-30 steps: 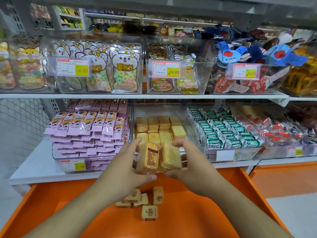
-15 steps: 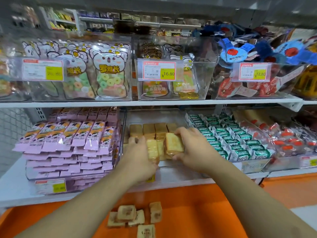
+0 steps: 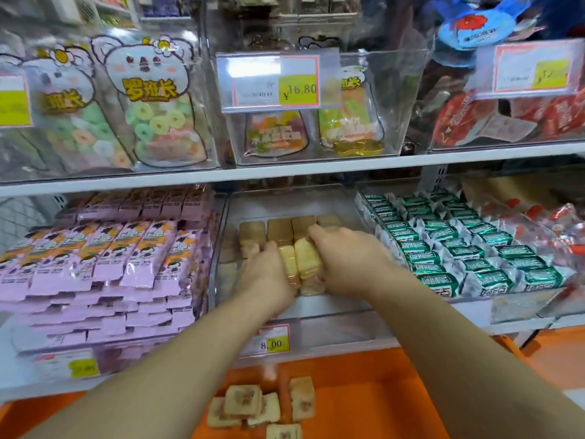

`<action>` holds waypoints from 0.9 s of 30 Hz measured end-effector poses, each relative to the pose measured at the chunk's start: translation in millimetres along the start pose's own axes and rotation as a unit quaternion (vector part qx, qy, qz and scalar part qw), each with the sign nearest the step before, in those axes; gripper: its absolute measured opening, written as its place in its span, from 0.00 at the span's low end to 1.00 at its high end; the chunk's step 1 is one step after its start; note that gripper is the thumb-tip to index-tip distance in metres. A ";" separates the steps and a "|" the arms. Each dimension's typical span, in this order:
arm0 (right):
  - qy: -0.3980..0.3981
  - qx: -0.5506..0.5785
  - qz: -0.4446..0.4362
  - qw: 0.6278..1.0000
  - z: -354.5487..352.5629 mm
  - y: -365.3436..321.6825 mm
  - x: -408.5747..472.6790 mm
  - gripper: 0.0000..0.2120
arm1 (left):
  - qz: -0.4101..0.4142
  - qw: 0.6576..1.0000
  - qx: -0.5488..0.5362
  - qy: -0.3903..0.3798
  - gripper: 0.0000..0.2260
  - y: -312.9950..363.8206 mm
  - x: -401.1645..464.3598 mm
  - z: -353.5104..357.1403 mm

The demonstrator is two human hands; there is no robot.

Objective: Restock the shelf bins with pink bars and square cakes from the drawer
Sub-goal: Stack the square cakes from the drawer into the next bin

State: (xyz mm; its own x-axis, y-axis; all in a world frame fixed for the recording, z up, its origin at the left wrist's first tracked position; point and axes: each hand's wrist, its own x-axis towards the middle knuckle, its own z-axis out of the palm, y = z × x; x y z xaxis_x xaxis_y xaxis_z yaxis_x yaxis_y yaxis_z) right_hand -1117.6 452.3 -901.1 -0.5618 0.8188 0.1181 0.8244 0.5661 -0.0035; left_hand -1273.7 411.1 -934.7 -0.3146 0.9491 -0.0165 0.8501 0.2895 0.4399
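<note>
Both hands reach into the clear middle bin [image 3: 332, 315] on the lower shelf. My left hand [image 3: 267, 274] and my right hand [image 3: 345, 261] press a bunch of wrapped square cakes [image 3: 300, 264] between them, low inside the bin. More square cakes [image 3: 278, 229] stand in a row at the back of that bin. Several loose square cakes [image 3: 253, 407] lie in the orange drawer [image 3: 364, 400] below. The bin to the left is stacked full of pink bars [image 3: 104, 258].
A bin of green-wrapped sweets [image 3: 459, 248] sits right of the cake bin, then red-and-white packets [image 3: 544, 223]. The upper shelf [image 3: 285, 174] carries clear bins of candy bags with price tags. A price tag [image 3: 273, 340] reading 8.00 hangs on the cake bin's front.
Both hands have carried the held square cakes from above the drawer forward and down into the middle bin. The camera has moved closer to the shelf.
</note>
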 end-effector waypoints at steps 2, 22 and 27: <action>0.000 0.042 0.002 0.999 7.3 -3.6 2.0 0.21 | 0.004 1.000 -0.010 0.005 0.25 -1.8 0.4 1.5; -0.124 0.073 0.070 0.987 32.5 -2.8 -3.5 0.35 | 0.090 0.989 0.006 -0.116 0.25 -6.0 -25.3 -18.3; -0.111 0.086 0.102 0.985 40.1 -6.9 5.1 0.34 | 0.078 0.987 0.005 -0.140 0.28 -8.4 -19.3 -16.8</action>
State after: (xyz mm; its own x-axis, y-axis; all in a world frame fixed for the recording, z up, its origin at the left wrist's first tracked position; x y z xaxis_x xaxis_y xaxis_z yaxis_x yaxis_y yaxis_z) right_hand -1129.0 456.4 -940.2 -0.4035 0.9069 -0.1214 0.9081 0.3807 -0.1745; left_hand -1281.9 388.3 -922.9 -0.0516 0.9791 -0.1968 0.8841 0.1364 0.4470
